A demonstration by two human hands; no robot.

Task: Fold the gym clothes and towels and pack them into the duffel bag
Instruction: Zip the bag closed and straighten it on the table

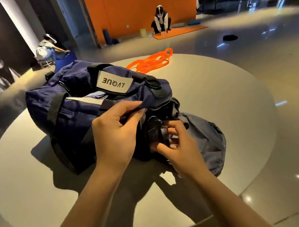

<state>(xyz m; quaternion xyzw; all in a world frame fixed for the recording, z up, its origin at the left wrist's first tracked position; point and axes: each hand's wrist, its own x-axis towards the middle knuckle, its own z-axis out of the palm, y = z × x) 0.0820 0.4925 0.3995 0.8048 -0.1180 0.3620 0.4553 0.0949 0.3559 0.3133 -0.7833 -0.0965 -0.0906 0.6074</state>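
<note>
While the navy duffel bag sits mid-frame on the round desk, the left hand pinches its top edge and the right hand grasps black fabric at its open end. Orange bands lie behind.

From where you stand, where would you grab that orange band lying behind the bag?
Take the orange band at its far right loop, reaching round the duffel bag's right end. That loop sticks out alone on the bare table; the left end lies close behind the bag.
</note>
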